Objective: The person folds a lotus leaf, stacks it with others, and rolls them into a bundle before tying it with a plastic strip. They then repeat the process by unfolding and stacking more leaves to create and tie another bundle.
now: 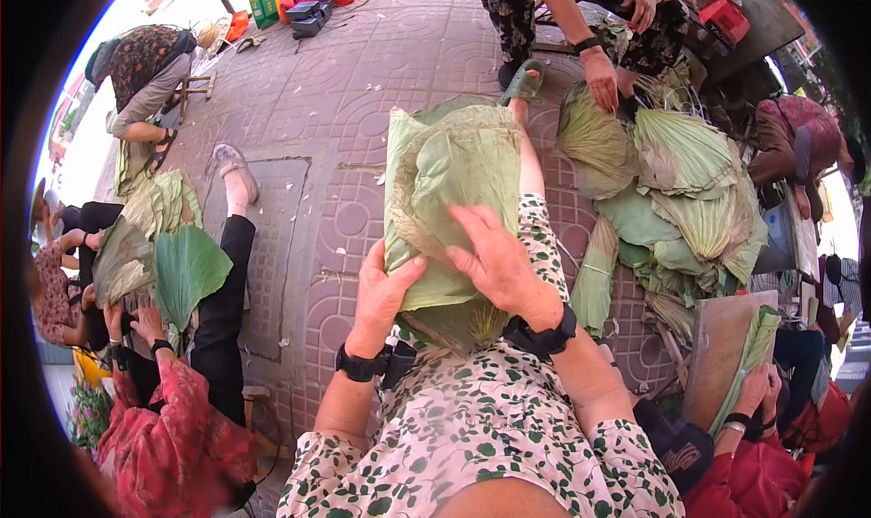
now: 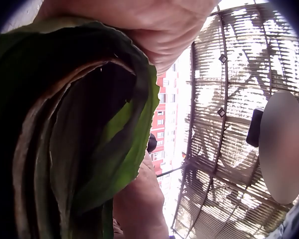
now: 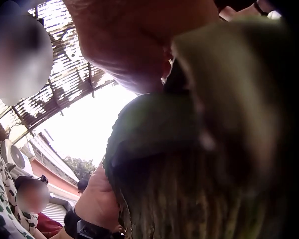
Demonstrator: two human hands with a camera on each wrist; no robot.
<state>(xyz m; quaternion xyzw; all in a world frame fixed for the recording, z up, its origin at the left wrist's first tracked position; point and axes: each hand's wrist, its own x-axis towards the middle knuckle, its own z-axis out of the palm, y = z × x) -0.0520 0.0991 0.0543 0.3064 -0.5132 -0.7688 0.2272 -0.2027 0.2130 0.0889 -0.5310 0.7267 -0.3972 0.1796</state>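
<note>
A folded packet of large, pale green dried leaves (image 1: 454,141) lies over the person's lap, its top leaf edged in brown. My left hand (image 1: 376,293) grips the packet's near left edge, thumb on top and fingers along the side and under it. Across the top leaf rests my right hand (image 1: 506,266), its fingers extended toward the middle. In the left wrist view the packet's end (image 2: 139,144) shows several curved layers inside, below the left palm (image 2: 159,25). The right wrist view has the right palm (image 3: 139,45) above the leaves (image 3: 154,124), partly dark and blurred.
To the right lies a big pile of dried leaves (image 1: 699,182), with a rolled leaf bundle (image 1: 595,278) beside it. Seated people work around; one at left, in a red top (image 1: 181,445), handles a green leaf (image 1: 189,271). A board (image 1: 721,350) stands at lower right.
</note>
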